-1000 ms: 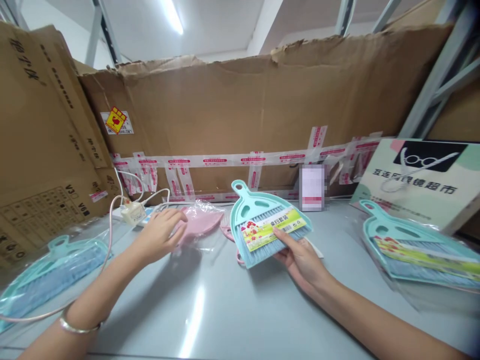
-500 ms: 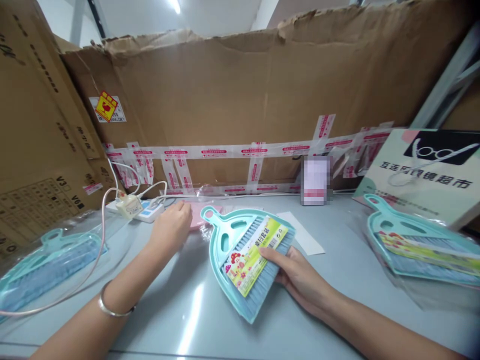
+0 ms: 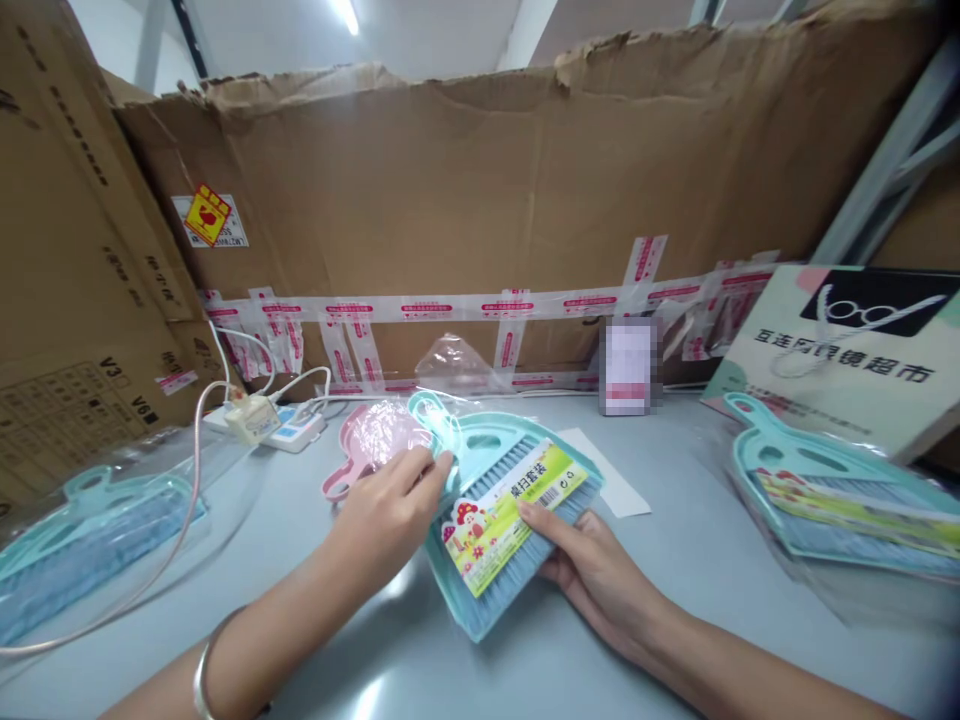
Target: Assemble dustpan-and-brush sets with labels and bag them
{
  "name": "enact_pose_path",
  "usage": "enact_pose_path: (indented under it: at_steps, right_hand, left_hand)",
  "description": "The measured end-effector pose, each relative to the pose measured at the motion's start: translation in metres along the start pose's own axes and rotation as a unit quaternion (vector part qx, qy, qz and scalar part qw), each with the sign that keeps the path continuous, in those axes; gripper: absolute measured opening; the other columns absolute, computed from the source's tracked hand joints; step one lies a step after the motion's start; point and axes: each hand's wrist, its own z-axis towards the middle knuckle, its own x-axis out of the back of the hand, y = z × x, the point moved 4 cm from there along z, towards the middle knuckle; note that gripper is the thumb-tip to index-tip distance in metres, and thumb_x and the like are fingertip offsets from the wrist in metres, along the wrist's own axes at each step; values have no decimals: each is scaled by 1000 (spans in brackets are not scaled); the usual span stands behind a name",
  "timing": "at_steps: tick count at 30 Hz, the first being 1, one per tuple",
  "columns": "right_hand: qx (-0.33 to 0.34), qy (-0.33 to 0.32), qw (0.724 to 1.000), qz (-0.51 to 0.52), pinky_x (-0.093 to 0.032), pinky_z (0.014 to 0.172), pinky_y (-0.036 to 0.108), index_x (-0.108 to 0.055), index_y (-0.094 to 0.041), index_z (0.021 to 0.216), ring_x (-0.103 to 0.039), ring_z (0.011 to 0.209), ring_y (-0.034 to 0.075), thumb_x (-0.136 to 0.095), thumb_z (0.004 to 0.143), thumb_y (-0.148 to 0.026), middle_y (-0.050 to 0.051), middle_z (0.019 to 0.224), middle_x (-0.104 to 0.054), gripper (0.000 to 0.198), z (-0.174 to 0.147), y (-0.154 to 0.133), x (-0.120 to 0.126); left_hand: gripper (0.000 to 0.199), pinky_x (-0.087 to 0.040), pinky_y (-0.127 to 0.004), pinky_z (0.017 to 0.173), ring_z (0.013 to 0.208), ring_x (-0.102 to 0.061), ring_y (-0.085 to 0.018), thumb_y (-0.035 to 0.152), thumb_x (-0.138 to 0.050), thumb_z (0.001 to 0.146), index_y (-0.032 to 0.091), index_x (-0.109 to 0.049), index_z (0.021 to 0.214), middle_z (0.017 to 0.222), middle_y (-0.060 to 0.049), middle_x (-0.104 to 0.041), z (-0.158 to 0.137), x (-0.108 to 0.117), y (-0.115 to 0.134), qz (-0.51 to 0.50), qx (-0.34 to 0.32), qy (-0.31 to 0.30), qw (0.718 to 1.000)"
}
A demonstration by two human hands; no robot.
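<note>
My right hand [image 3: 600, 570] grips the lower right edge of a light-blue dustpan-and-brush set [image 3: 480, 460], thumb on its printed card sleeve and fingers underneath. The set tilts toward me above the table, its looped handle at the upper left. My left hand [image 3: 401, 505] is closed beside that handle, pinching a clear plastic bag [image 3: 454, 362], which spreads over the handle and stands up behind it. Exactly where the fingertips meet the film is hidden. Behind my left hand lies a pink dustpan-like piece [image 3: 349, 445], partly covered by shiny film.
Bagged light-blue dustpan sets lie at the left [image 3: 97, 540] and right [image 3: 847, 490]. A power strip [image 3: 296, 432] with cables sits at the back left. A phone [image 3: 628, 365] leans against a large cardboard box [image 3: 420, 190]. A white paper [image 3: 611, 480] and a printed box [image 3: 832, 350] are at the right.
My left hand has come from the back of the table toward the dustpan's handle, bringing the clear bag. More of the pink piece shows. The dustpan set has turned slightly in my right hand.
</note>
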Motion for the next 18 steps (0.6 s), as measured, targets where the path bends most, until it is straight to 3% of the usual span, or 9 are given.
enact_pose_path:
  at_steps: [6, 9, 11, 13, 15, 16, 18]
  right_hand:
    - [-38, -45, 998, -7, -55, 71, 34, -62, -16, 99, -66, 82, 21, -70, 72, -33, 8, 93, -70, 33, -4, 9, -10]
    - [-17, -28, 999, 15, -54, 73, 33, -61, -16, 101, -66, 84, 20, -69, 73, -31, 8, 93, -70, 34, -1, 9, -8]
    - [4, -5, 999, 38, -54, 74, 31, -60, -17, 105, -66, 85, 19, -70, 72, -30, 7, 94, -70, 36, 2, 6, -5]
    - [23, 22, 998, 62, -54, 73, 30, -58, -20, 110, -66, 86, 19, -71, 71, -28, 5, 96, -70, 42, 4, 2, -1]
    - [36, 50, 994, 85, -55, 72, 31, -55, -22, 115, -66, 85, 19, -72, 70, -27, 4, 98, -70, 48, 5, -2, 2]
    - [42, 62, 993, 95, -55, 72, 31, -54, -23, 116, -66, 85, 19, -72, 70, -26, 4, 99, -69, 50, 6, -3, 3]
    - [54, 79, 989, 111, -55, 73, 32, -54, -24, 117, -66, 87, 20, -73, 69, -27, 3, 100, -69, 52, 6, -5, 4]
  left_hand:
    - [24, -43, -24, 51, 61, -53, -14, 6, -42, 84, 11, -55, 105, 72, -4, -58, 3, 10, 10, -14, -37, 22, 999]
    - [25, -41, -24, 46, 57, -51, -13, 7, -45, 84, 11, -52, 107, 69, -2, -56, 2, 12, 17, -37, -76, 14, 996]
    - [29, -45, -25, 52, 63, -52, -14, 13, -50, 84, 14, -50, 113, 75, -3, -57, 2, 13, 16, -78, -68, 15, 995]
    - [42, -50, -31, 68, 81, -55, -18, 22, -58, 81, 20, -45, 121, 93, -7, -56, 2, 15, 6, -126, -3, 49, 991]
    - [58, -47, -39, 84, 103, -50, -23, 31, -65, 75, 26, -38, 127, 114, -10, -48, -1, 16, -13, -174, 132, 114, 969]
    - [63, -45, -42, 89, 110, -46, -26, 34, -65, 74, 28, -35, 129, 121, -11, -43, -4, 14, -23, -209, 218, 141, 943]
    - [62, -44, -43, 90, 114, -44, -27, 40, -61, 76, 28, -31, 130, 127, -11, -39, -11, 1, -39, -327, 382, 146, 852]
